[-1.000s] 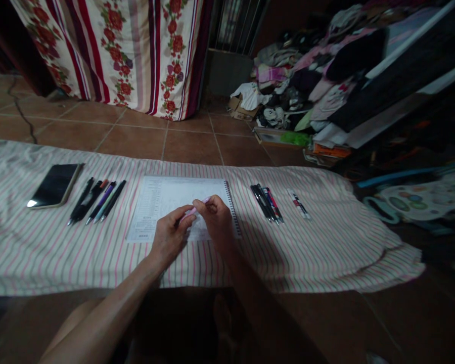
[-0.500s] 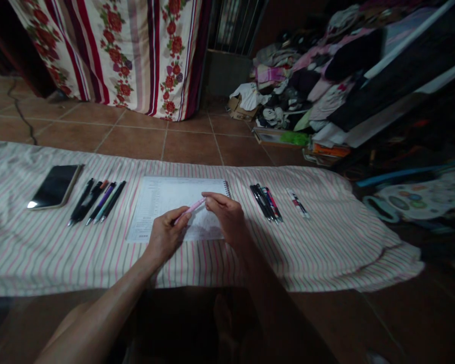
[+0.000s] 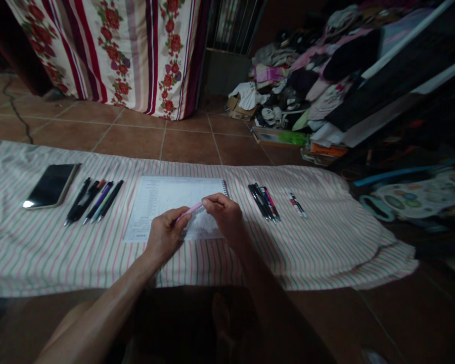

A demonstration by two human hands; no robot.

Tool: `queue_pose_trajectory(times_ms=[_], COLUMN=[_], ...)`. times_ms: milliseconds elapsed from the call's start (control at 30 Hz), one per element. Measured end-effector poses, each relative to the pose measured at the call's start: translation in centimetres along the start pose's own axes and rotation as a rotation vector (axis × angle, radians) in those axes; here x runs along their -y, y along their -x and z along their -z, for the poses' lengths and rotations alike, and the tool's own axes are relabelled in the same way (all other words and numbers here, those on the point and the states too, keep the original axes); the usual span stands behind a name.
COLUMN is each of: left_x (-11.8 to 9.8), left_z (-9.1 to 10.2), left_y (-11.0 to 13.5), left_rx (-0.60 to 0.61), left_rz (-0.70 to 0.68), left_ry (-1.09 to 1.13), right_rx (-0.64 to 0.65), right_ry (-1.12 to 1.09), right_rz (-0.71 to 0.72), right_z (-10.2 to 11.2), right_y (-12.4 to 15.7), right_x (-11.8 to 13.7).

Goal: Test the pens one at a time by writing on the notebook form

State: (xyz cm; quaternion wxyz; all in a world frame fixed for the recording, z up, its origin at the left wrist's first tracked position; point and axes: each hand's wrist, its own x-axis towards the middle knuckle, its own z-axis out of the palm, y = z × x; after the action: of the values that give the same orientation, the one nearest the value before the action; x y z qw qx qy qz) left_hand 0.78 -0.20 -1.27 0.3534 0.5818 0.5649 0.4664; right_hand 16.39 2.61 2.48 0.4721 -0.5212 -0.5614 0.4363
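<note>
Both of my hands grip one pink pen (image 3: 190, 210) above a spiral notebook (image 3: 163, 199) that lies open on a striped cloth (image 3: 307, 242). My left hand (image 3: 165, 235) pinches the pen's lower end. My right hand (image 3: 223, 217) pinches its upper end, fingers curled. The pen slants up to the right between them. Left of the notebook lies a row of several dark pens (image 3: 93, 201). On the notebook's right sits another bunch of pens (image 3: 264, 202), and beyond it a single white pen (image 3: 296, 203).
A black phone (image 3: 51, 185) lies at the cloth's far left. Brown floor tiles (image 3: 189, 144) stretch behind, up to a flowered curtain (image 3: 136, 50). A heap of clothes (image 3: 307, 76) and a dark shelf unit fill the right side.
My right hand slid rightward along the pink pen, uncovering more of its shaft between the hands. The view drifted slightly.
</note>
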Motion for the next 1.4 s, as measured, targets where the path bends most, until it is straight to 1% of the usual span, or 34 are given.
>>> queue_pose_trajectory(times_ms=[100, 233, 367, 433, 533, 700, 833, 933, 1000, 1067, 1167, 1233, 1300, 1400], left_x=[-0.2, -0.5, -0.5, -0.4, -0.2, 0.1, 0.2, 0.3, 0.5, 0.6, 0.8, 0.8, 0.8, 0.8], left_z=[0.1, 0.4, 0.6, 0.7, 0.8, 0.8, 0.7, 0.5, 0.2, -0.1, -0.4, -0.5, -0.5, -0.3], left_y=[0.1, 0.2, 0.2, 0.2, 0.2, 0.2, 0.2, 0.0, 0.0, -0.1, 0.0, 0.1, 0.1, 0.2], left_rx=[0.0, 0.03, 0.032, 0.031, 0.037, 0.071, 0.081, 0.079, 0.081, 0.077, 0.076, 0.09, 0.095, 0.08], left_rz=[-0.087, -0.238, -0.371, -0.408, -0.423, -0.398, -0.359, -0.26, -0.167, -0.064, 0.068, 0.121, 0.121, 0.047], left_ry=[-0.083, -0.247, -0.414, -0.469, -0.5, -0.508, -0.461, -0.318, -0.195, -0.079, 0.091, 0.155, 0.142, 0.053], right_rx=[-0.033, -0.065, -0.08, -0.085, -0.078, -0.099, -0.07, -0.003, 0.051, 0.084, 0.079, 0.065, 0.069, 0.052], right_ry=[0.048, 0.124, 0.208, 0.234, 0.261, 0.292, 0.276, 0.19, 0.063, -0.041, -0.056, -0.027, 0.006, 0.045], right_rz=[0.011, 0.073, 0.132, 0.135, 0.126, 0.13, 0.103, 0.04, 0.003, -0.001, 0.023, 0.042, 0.048, 0.034], right_z=[-0.4, -0.7, -0.6, -0.6, -0.7, -0.8, -0.7, -0.4, -0.2, 0.1, 0.5, 0.6, 0.7, 0.7], right_y=[0.1, 0.1, -0.1, -0.1, -0.1, -0.2, -0.3, -0.4, -0.5, -0.6, -0.6, -0.7, -0.7, -0.7], right_x=[-0.1, -0.4, -0.6, -0.5, -0.5, -0.6, -0.8, -1.1, -1.2, -1.2, -1.3, -1.3, -1.5, -1.6])
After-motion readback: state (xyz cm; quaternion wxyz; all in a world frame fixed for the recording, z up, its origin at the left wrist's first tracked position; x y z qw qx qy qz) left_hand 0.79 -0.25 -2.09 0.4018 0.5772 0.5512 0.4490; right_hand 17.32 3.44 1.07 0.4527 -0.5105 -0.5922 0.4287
